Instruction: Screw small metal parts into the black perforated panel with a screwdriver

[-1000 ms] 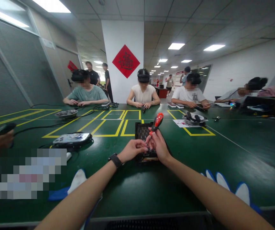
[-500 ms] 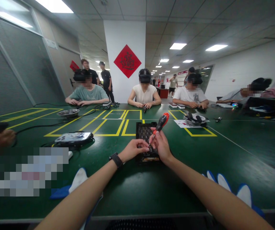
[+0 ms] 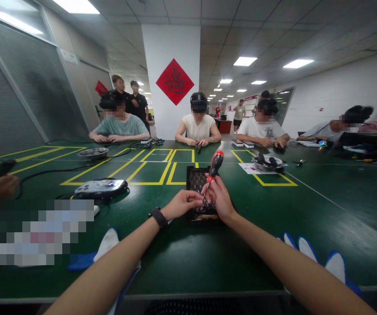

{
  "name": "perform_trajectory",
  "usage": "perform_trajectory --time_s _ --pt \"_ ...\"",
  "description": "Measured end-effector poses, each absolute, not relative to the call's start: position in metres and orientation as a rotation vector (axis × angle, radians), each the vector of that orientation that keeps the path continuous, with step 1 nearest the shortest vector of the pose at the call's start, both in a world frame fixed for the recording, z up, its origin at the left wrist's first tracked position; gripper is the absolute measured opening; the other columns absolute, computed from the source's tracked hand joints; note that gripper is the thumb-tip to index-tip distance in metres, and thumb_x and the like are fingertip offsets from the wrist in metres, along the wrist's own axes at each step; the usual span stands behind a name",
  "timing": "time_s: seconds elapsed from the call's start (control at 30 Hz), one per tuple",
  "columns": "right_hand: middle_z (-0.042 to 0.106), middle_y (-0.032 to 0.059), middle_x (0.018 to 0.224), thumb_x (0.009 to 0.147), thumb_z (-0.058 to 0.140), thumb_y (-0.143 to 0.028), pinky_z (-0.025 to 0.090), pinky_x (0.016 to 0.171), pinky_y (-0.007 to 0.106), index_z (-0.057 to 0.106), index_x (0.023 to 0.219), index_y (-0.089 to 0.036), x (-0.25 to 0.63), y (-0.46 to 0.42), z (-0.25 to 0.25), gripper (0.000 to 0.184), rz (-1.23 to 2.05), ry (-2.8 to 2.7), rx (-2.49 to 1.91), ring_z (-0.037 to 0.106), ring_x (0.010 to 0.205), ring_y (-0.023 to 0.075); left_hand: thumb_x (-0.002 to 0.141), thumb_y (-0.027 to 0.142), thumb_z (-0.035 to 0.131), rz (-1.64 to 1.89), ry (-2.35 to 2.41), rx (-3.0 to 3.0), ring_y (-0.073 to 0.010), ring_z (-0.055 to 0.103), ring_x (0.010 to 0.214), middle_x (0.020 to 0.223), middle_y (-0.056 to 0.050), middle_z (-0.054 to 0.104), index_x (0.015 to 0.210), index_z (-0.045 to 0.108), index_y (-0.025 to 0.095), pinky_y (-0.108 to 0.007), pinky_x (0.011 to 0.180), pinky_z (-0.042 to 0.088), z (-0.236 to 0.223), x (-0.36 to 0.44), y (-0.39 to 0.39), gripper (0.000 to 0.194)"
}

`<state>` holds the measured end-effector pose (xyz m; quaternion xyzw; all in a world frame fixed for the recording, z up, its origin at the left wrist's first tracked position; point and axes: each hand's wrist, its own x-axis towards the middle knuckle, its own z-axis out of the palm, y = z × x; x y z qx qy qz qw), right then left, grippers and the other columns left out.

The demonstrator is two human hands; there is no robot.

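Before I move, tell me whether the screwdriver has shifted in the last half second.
Yes: judged against the red sign, the screwdriver has swung its handle end left, and stands more upright.

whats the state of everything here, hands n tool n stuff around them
screwdriver: tilted, handle up, tip down
right hand: closed around the screwdriver
left hand: fingertips near the screwdriver's lower end, contact unclear
black tray: on the table, interior facing up
watch: strapped on
white-and-blue gloves: unworn
ceiling lights: lit
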<state>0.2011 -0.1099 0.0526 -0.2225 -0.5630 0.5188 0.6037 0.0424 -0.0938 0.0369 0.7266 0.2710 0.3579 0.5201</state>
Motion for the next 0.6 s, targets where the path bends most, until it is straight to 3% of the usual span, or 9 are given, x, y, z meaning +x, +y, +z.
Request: perform_trajectory --time_s 0.27,0.6 --pt "0.056 -0.0024 0.07 0.085 0.04 -0.04 0.034 0.042 0.018 0.042 0.112 -0.022 0.2009 -0.1127 0.0543 0.032 1.125 -1.325 -0.521 0.041 0.042 0.005 0.066 0.036 0.068 0.953 0.799 1.847 -0.011 0.055 0.066 0.073 -0.004 0.062 0.08 0.063 0.01 -0.023 0.066 0.043 0.0419 0.0473 -0.099 0.03" --pt "0.055 -0.0014 0.068 0.085 0.036 -0.045 0.034 0.04 0.019 0.046 0.109 -0.02 0.2013 -0.1118 0.0542 0.036 1.227 -1.298 -0.506 0.039 0.041 0.0054 0.074 0.035 0.06 0.849 0.668 1.869 -0.0114 0.055 0.069 0.076 -0.005 0.063 0.083 0.063 0.009 -0.023 0.068 0.042 0.0389 0.0448 -0.0966 0.028"
